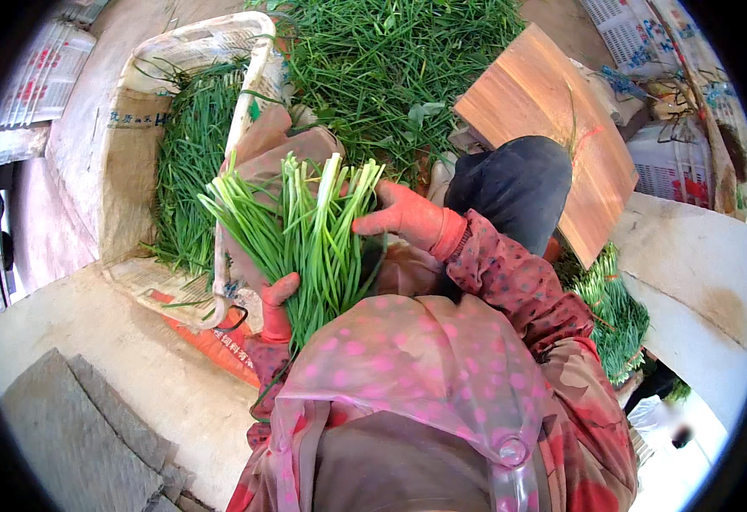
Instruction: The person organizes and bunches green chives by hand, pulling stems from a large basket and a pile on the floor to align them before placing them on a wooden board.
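A bunch of green chives (309, 235) with pale cut ends lies above my lap, its ends fanned out away from me. My left hand (276, 309), in a red-orange glove, holds the bunch from its left side with the thumb up; the other fingers are hidden beneath the leaves. My right hand (408, 217), gloved the same, grips the right edge of the bunch near the pale ends, some fingertips hidden behind the stalks. The leafy ends hang down toward the pink dotted plastic apron (408, 350).
On the left stands a pale lined basket (258, 64) with chives inside. A large heap of loose chives (391, 60) covers the ground ahead. To the right a wooden board (553, 128) leans by my knee (514, 192), with more bundled chives (617, 316) beyond it.
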The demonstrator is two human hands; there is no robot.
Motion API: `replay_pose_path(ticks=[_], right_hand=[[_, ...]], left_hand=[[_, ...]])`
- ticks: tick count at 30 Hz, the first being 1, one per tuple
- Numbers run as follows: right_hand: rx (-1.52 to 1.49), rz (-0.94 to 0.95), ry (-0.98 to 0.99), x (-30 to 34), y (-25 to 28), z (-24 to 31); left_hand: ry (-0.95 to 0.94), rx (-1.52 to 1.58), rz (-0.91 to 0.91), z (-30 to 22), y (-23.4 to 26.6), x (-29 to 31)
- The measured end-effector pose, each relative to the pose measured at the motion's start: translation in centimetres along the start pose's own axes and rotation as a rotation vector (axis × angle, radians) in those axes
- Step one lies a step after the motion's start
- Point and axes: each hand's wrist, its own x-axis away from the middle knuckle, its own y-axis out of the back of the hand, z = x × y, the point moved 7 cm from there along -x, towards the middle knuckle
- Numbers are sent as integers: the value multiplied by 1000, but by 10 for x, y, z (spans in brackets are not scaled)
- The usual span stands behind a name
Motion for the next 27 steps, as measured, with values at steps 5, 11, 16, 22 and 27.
replay_pose_path(ticks=[5, 11, 16, 22, 27], right_hand=[[53, 88, -45, 4, -15, 12], [318, -268, -60, 19, 112, 51], [570, -373, 57, 23, 87, 114], [1426, -53, -103, -8, 1, 44], [634, -20, -289, -10, 17, 4]], left_hand=[[218, -23, 108, 57, 76, -16], [281, -50, 278, 41, 58, -14], [251, -194, 293, 36, 63, -25], [28, -489, 105, 5, 17, -12], [11, -322, 67, -10, -37, 7]])
